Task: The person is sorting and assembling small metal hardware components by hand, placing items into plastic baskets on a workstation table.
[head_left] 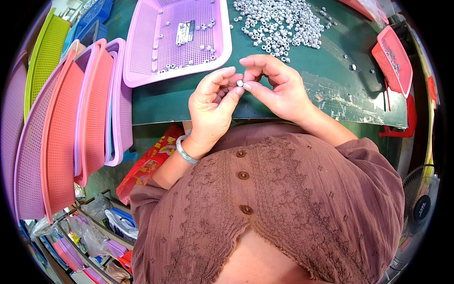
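My left hand point(215, 104) and my right hand point(280, 90) meet above the near edge of the green table point(165, 105). Between their fingertips is a small grey-white, bead-like part point(240, 83). The left thumb and fingers close on it, and the right thumb tip presses at its right side. My right index finger arches above, apart from the part; the other right fingertips are partly hidden. Beyond the hands lies a loose pile of similar grey ring-shaped parts point(283, 23). Left of it, a purple perforated basket point(132, 71) holds several such parts and a small printed label point(185, 32).
Stacked pink, purple and green baskets point(61, 142) stand along the left. A pink basket point(402, 78) with small parts sits at the table's right end, near a red stool point(407, 118). A fan point(421, 208) stands at lower right; a red bag point(150, 163) hangs below the table.
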A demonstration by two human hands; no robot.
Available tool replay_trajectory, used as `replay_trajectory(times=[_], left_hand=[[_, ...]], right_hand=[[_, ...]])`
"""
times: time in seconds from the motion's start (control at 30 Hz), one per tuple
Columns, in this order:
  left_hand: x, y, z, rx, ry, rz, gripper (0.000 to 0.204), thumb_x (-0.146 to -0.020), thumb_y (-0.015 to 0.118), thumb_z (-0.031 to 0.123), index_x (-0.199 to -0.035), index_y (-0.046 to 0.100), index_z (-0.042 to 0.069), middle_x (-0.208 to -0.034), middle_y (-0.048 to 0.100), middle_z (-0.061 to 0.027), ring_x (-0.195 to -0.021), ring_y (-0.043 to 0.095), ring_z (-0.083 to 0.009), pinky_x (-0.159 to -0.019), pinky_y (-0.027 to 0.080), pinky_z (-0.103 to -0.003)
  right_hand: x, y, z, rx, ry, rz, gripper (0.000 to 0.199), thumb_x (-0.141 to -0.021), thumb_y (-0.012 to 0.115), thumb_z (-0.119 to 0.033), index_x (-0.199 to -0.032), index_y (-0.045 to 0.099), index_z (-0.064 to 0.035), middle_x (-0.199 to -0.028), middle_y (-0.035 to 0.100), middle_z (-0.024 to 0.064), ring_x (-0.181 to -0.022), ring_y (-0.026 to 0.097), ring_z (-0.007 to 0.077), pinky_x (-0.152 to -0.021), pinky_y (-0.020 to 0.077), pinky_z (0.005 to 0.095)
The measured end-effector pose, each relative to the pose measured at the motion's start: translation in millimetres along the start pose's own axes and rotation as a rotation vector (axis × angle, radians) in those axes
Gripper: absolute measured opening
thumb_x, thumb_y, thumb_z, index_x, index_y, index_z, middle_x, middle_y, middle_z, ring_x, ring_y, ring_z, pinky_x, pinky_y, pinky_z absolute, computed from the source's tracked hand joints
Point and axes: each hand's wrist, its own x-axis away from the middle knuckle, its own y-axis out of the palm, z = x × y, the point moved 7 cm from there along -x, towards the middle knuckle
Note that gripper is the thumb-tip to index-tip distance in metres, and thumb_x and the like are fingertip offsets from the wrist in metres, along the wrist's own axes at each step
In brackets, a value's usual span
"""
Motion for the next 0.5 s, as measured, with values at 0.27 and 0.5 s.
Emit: replay_trajectory(times=[0.27,0.5], left_hand=[[5,-8,-15,0.141,-0.302,0.050,0.028,-0.082,0.053,-0.002,-0.110,0.053,-0.001,-0.090,0.059,-0.0076,-0.078,0.056,-0.0124,-0.067,0.045,-0.023],[14,-12,-44,0.488,-0.624,0.090,0.013,-0.083,0.048,0.008,-0.092,0.053,-0.001,-0.088,0.056,-0.0080,-0.073,0.054,-0.0148,-0.065,0.044,-0.025]], right_hand=[[-7,-26,12,0.251,0.045,0.144,0.016,-0.076,0.058,-0.004,-0.092,0.060,-0.0029,-0.083,0.061,0.0090,-0.076,0.059,0.0180,-0.069,0.0470,0.0287],[3,4,10,0.868,-0.198,-0.192,0.014,-0.063,0.067,-0.011,-0.076,0.062,-0.0079,-0.086,0.050,0.0044,-0.085,0.045,0.0240,-0.075,0.0374,0.0356]])
